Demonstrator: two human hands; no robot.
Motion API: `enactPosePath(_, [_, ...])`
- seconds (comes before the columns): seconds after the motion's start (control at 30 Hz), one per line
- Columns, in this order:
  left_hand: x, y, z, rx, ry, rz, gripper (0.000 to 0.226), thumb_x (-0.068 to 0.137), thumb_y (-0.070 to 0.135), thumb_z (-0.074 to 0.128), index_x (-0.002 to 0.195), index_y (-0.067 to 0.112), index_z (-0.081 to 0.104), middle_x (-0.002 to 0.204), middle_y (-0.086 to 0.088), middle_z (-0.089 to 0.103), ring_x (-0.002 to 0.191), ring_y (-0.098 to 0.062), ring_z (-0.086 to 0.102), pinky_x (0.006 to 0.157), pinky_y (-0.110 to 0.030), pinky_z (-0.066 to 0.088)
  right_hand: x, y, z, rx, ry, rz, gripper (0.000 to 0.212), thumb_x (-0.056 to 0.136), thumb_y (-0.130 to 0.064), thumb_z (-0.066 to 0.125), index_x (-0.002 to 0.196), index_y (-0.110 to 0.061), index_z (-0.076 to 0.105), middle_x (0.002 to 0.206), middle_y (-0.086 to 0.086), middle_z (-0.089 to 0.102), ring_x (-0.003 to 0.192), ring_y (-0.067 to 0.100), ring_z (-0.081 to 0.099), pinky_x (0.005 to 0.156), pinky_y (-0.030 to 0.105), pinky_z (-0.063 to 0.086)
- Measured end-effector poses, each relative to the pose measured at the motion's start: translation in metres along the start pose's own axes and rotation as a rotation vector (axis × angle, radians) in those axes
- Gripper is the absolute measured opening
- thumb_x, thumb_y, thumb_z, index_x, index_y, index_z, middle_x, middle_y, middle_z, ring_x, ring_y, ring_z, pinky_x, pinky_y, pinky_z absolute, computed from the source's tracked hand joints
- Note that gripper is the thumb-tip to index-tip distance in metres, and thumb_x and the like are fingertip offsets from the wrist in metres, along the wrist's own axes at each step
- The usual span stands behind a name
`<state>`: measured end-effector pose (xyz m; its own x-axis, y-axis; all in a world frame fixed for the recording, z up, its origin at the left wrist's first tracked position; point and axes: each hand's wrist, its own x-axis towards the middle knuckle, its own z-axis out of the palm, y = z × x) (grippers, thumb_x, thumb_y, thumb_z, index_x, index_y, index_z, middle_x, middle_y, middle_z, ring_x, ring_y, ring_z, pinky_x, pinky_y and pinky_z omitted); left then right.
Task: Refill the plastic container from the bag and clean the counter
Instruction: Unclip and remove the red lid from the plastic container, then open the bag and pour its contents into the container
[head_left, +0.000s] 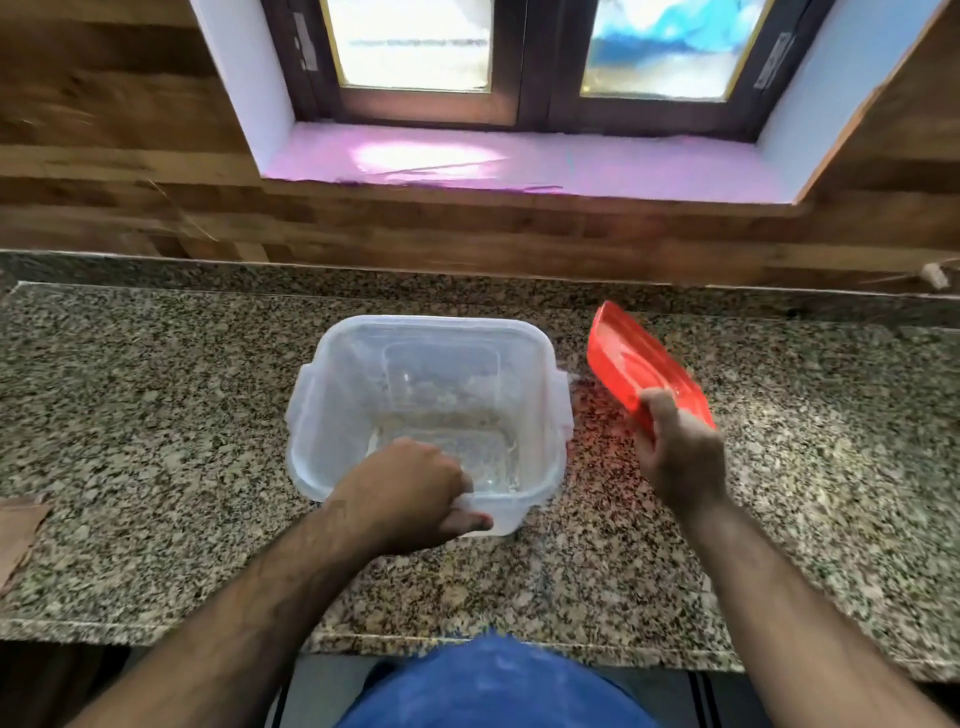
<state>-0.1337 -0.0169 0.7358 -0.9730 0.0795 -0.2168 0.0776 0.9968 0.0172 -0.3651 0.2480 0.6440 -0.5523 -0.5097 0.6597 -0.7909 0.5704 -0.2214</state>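
Clear plastic makes up the square, open-topped container (426, 410), which stands on the speckled granite bench (156, 415) just in front of the person, with only a thin scatter of pale leftovers on its floor. The left hand (410, 486) has its grip curled over the near rim, fingers inside and thumb outside, pinning the tub in place. The right hand (680, 452) pinches the near edge of the translucent red plastic lid (641, 364), which hangs tilted above the bench just to the right of the container, apart from it.

The step in hand looks like getting the lid out of the way before filling. It would be best laid flat, well to the right, so it does not crowd the pouring side or collect spills. The left hand's hold is worth keeping during the pour, since an almost empty tub is light and likely to slide on polished stone. No bag can be made out for certain; a brown object (18, 535) at the left edge may be it.
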Motion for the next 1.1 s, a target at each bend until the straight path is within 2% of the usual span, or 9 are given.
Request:
enactPosePath(0.13, [0.005, -0.001, 0.006, -0.029, 0.011, -0.033, 0.055, 0.098, 0.075, 0.044, 0.074, 0.026, 0.053, 0.078, 0.007, 0.068, 0.078, -0.018, 0.067, 0.078, -0.037, 0.058, -0.047, 0.028, 0.03, -0.063, -0.2, -0.039, 0.027, 0.106, -0.004, 0.064, 0.133, -0.007, 0.071, 0.076, 0.006, 0.074, 0.056, 0.021, 0.068, 0.054, 0.036, 0.063])
enactPosePath(0.23, [0.008, -0.002, 0.008, -0.027, 0.018, -0.053, 0.057, 0.098, 0.075, 0.044, 0.076, 0.025, 0.056, 0.079, 0.009, 0.067, 0.077, -0.016, 0.066, 0.075, -0.036, 0.057, -0.067, 0.035, 0.041, -0.062, -0.311, -0.068, 0.032, 0.104, -0.003, 0.054, 0.126, -0.008, 0.076, 0.11, 0.014, 0.082, 0.097, 0.03, 0.082, 0.083, 0.046, 0.068])
enactPosePath(0.33, [0.01, -0.003, 0.009, -0.007, 0.018, -0.063, 0.06, 0.097, 0.076, 0.043, 0.077, 0.023, 0.06, 0.077, 0.01, 0.066, 0.076, -0.015, 0.065, 0.071, -0.033, 0.053, -0.081, 0.038, 0.046, -0.055, -0.533, -0.002, 0.037, 0.099, -0.011, 0.071, 0.135, -0.014, 0.071, 0.132, 0.01, 0.075, 0.123, 0.031, 0.073, 0.107, 0.05, 0.057])
enactPosePath(0.4, [0.01, -0.002, 0.009, 0.005, 0.027, -0.071, 0.059, 0.097, 0.076, 0.044, 0.076, 0.023, 0.06, 0.075, 0.011, 0.066, 0.075, -0.015, 0.065, 0.07, -0.032, 0.05, -0.089, 0.04, 0.046, -0.063, -0.627, 0.034, 0.046, 0.098, -0.031, 0.076, 0.141, -0.016, 0.068, 0.141, 0.008, 0.07, 0.133, 0.027, 0.067, 0.116, 0.046, 0.048])
enactPosePath(0.5, [0.01, 0.0, 0.009, 0.024, 0.037, -0.084, 0.061, 0.098, 0.075, 0.047, 0.076, 0.021, 0.062, 0.07, 0.011, 0.064, 0.07, -0.014, 0.063, 0.072, -0.032, 0.054, -0.082, 0.032, 0.037, 0.004, -0.57, 0.057, 0.048, 0.1, -0.047, 0.07, 0.132, -0.012, 0.073, 0.128, 0.009, 0.077, 0.118, 0.027, 0.075, 0.107, 0.047, 0.058])
enactPosePath(0.7, [0.011, 0.001, 0.004, 0.01, -0.006, -0.088, 0.058, 0.099, 0.072, 0.053, 0.079, 0.02, 0.068, 0.068, 0.011, 0.064, 0.068, -0.012, 0.064, 0.078, -0.035, 0.06, -0.004, -0.016, 0.025, 0.451, -0.11, 0.289, 0.04, 0.112, -0.032, 0.047, 0.121, -0.005, 0.075, 0.11, 0.013, 0.079, 0.105, 0.022, 0.073, 0.089, 0.047, 0.063])
enactPosePath(0.83, [0.009, 0.001, -0.002, 0.043, -0.011, -0.077, 0.066, 0.094, 0.083, 0.046, 0.089, 0.025, 0.076, 0.074, 0.015, 0.07, 0.074, -0.01, 0.067, 0.09, -0.037, 0.058, 0.082, -0.078, 0.001, 0.65, 0.05, 0.002, 0.052, 0.113, -0.037, 0.041, 0.095, -0.001, 0.074, 0.093, 0.01, 0.075, 0.085, 0.025, 0.07, 0.077, 0.041, 0.054])
enactPosePath(0.97, [-0.009, -0.01, -0.019, 0.0, 0.148, -0.074, 0.082, 0.087, 0.094, 0.036, 0.112, 0.029, 0.081, 0.099, 0.014, 0.08, 0.093, -0.012, 0.072, 0.095, -0.037, 0.053, 0.156, -0.142, -0.011, 0.571, -0.043, -0.266, 0.039, 0.111, -0.034, 0.049, 0.094, -0.009, 0.074, 0.092, 0.005, 0.076, 0.083, 0.033, 0.071, 0.078, 0.046, 0.053])
enactPosePath(1.1, [-0.051, -0.06, -0.044, -0.048, 0.388, -0.18, 0.065, 0.094, 0.08, 0.049, 0.109, 0.027, 0.083, 0.098, 0.01, 0.081, 0.088, -0.016, 0.074, 0.086, -0.038, 0.055, 0.218, -0.212, 0.003, 0.503, -0.143, -0.422, 0.039, 0.11, -0.036, 0.05, 0.087, -0.009, 0.066, 0.075, 0.004, 0.065, 0.069, 0.033, 0.062, 0.066, 0.042, 0.048])
